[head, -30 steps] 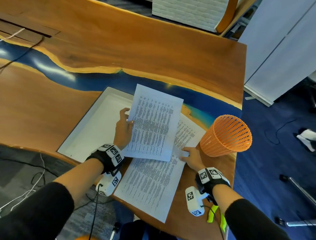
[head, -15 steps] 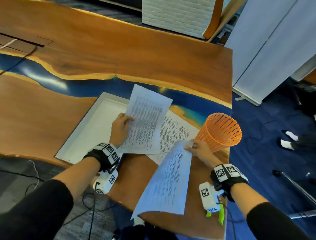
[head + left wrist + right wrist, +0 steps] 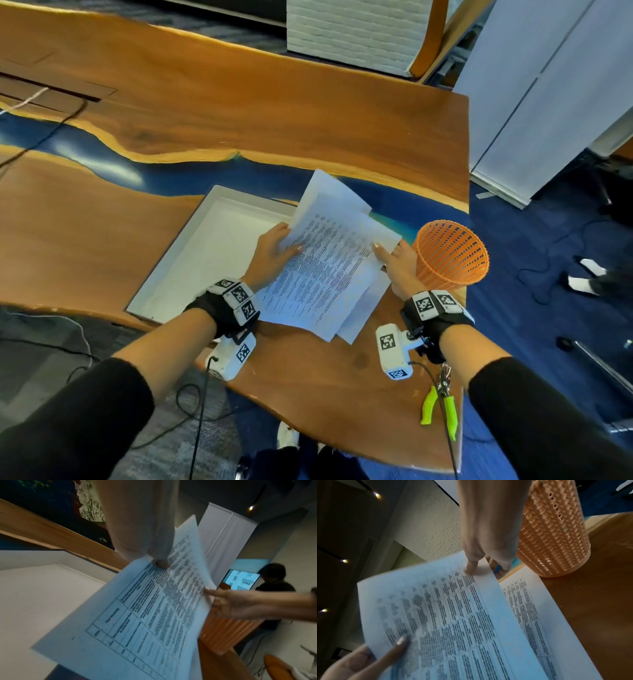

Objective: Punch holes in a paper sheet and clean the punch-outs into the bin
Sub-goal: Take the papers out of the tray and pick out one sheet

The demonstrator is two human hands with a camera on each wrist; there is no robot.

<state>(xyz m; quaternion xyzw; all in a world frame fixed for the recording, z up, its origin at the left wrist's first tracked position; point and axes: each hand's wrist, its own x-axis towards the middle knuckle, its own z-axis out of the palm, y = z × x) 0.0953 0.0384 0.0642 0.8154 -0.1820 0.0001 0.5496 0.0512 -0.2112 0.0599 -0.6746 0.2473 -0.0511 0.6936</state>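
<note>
Both hands hold printed paper sheets (image 3: 329, 270) together above the table's near right part. My left hand (image 3: 272, 253) pinches their left edge, thumb on top (image 3: 161, 563). At the right edge my right hand (image 3: 394, 263) pinches the top sheet (image 3: 445, 615), thumb above and fingers below. One sheet's far end (image 3: 325, 195) sticks up behind the others. Another printed sheet (image 3: 530, 615) lies flat on the wood underneath. The orange mesh bin (image 3: 450, 253) stands upright just right of my right hand. A green-handled plier-like tool (image 3: 442, 407) lies at the table's near right edge.
A shallow white tray (image 3: 205, 253) sits on the wooden table (image 3: 239, 113) left of the sheets, partly under them. Cables run along the far left. The table's right edge (image 3: 467, 171) drops to blue carpet, where white panels stand. A person sits in the background (image 3: 274, 588).
My right hand lifted a sheet off the table and brought it over the sheet in my left hand. Both hands now hold the sheets together, nearer the bin.
</note>
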